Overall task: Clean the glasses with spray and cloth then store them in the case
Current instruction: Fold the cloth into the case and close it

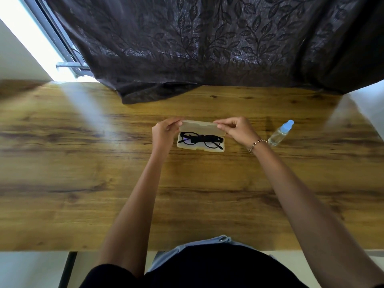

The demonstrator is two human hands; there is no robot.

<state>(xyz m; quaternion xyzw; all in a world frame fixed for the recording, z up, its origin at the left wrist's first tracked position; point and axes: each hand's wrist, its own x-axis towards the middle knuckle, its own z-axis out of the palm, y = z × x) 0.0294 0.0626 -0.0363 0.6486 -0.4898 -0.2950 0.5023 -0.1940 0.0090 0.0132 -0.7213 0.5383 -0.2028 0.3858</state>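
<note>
- A translucent beige glasses case (200,146) lies open on the wooden tabletop (83,163), with its lid (199,128) raised on the far side.
- Black-framed glasses (200,140) lie folded inside the case's lower tray, lenses toward the near edge; a dark strip across their middle may be the folded temples or a cloth, and which it is cannot be told.
- The left hand (164,133) pinches the left end of the case lid between thumb and fingertips, at the corner left of the glasses.
- The right hand (236,129) pinches the right end of the same lid, fingers curled over its top edge; a beaded bracelet (256,144) sits on that wrist.
- Both forearms reach across the tabletop toward the case from the near edge, one on each side of it.
- A clear spray bottle (279,134) with a pale blue cap lies tilted on the tabletop to the right of the case, apart from it and just beyond the right wrist, its cap pointing away from the case.
- A dark curtain with a leaf pattern (207,48) hangs beyond the case, its hem resting on the far part of the tabletop.
- Bright window light (27,34) comes in to the far left of the case, beside the curtain.
</note>
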